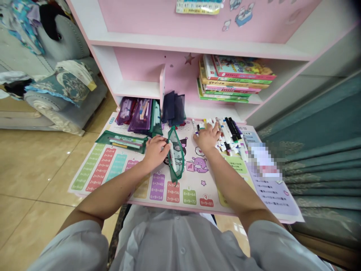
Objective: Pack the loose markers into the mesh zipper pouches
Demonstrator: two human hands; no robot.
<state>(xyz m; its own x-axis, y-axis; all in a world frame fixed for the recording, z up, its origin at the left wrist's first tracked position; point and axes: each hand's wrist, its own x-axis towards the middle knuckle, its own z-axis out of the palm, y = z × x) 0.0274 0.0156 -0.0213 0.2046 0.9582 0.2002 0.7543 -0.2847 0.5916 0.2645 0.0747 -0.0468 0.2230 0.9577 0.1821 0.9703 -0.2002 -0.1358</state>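
Observation:
My left hand (154,151) is at the left edge of a green mesh zip pouch (180,165), thumb and fingers closed on its rim. The pouch gapes, with a white marker (172,160) lying lengthwise in it. My right hand (208,137) rests over the left part of a pile of markers (225,131), fingers spread and touching them; whether a marker is under the fingertips is hidden. Most of these markers are white with coloured caps, and some are black (232,128). Left of my left hand lies another green mesh pouch (124,141) with pens inside.
Purple mesh pouches (141,114) filled with pens and dark folded pouches (174,107) stand at the desk's back. Books (234,81) are stacked on the pink shelf. A blurred phone-like object (265,160) lies at the right. A printed mat (158,194) covers the desk.

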